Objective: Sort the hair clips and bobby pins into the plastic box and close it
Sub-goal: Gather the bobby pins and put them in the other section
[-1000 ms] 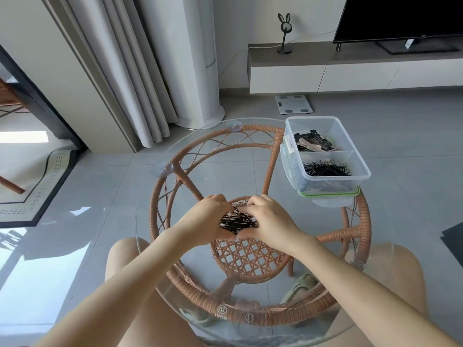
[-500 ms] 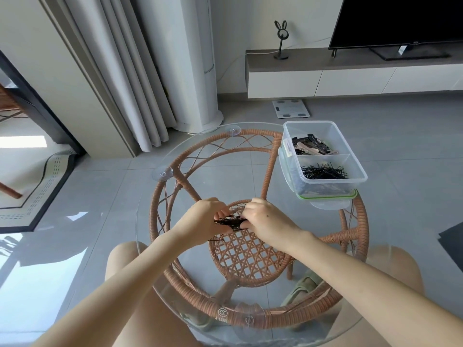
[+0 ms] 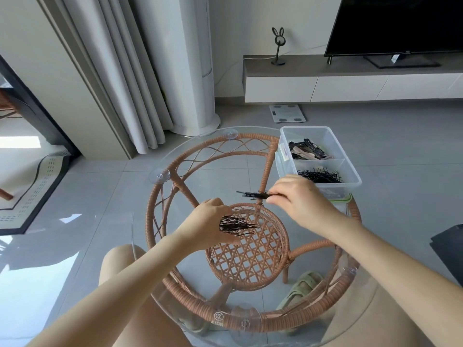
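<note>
The hands have parted — right hand [image 3: 304,201] carries a pinched bunch of bobby pins [image 3: 253,195] toward the plastic box [image 3: 350,171]; left hand [image 3: 210,225] grips the rest [image 3: 236,226].

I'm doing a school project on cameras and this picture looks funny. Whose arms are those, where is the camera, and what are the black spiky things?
The camera sits on a person's head and looks down, so you see that person's own arms and knees. They sit at a round glass table with a woven frame underneath. The left hand holds a bunch of bobby pins, thin black wire hair pins. The right hand has pinched a few pins and carries them above the glass. Near the far right edge of the table stands a clear plastic box with two compartments: the far one holds hair clips, the near one more pins. The box is open.
</note>
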`<state>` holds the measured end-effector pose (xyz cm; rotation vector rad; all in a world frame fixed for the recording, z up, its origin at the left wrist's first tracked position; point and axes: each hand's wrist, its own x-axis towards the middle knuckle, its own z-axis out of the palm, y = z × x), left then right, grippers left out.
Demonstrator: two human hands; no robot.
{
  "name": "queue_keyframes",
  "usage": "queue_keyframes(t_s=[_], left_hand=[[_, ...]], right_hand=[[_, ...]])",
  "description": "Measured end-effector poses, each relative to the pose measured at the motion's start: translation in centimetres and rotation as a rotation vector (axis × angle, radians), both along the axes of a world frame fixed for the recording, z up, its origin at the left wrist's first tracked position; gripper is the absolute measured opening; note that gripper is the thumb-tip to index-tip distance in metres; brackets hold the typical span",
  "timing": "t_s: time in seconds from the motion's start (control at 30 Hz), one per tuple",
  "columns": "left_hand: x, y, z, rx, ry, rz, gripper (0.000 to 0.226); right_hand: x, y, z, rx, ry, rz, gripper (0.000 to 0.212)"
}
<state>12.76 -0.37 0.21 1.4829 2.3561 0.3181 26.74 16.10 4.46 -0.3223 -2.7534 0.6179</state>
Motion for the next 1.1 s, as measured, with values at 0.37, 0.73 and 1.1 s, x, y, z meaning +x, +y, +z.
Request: queue_keyframes(t_s=[0.37, 0.73, 1.1], left_hand=[[0.0, 3.3, 1.1, -0.279, 0.172, -0.196, 0.026], [-0.7, 3.9, 5.0, -0.1, 0.044, -0.056, 0.024], [1.4, 12.2, 10.9, 0.143, 0.078, -0.12, 0.023]], right_hand=[[3.6, 9.6, 4.3, 0.085, -0.048, -0.182, 0.011], [1.5, 12.9, 1.6, 0.225, -0.472, -0.15, 0.019], [4.4, 14.1, 2.7, 0.249, -0.033, -0.311, 0.049]])
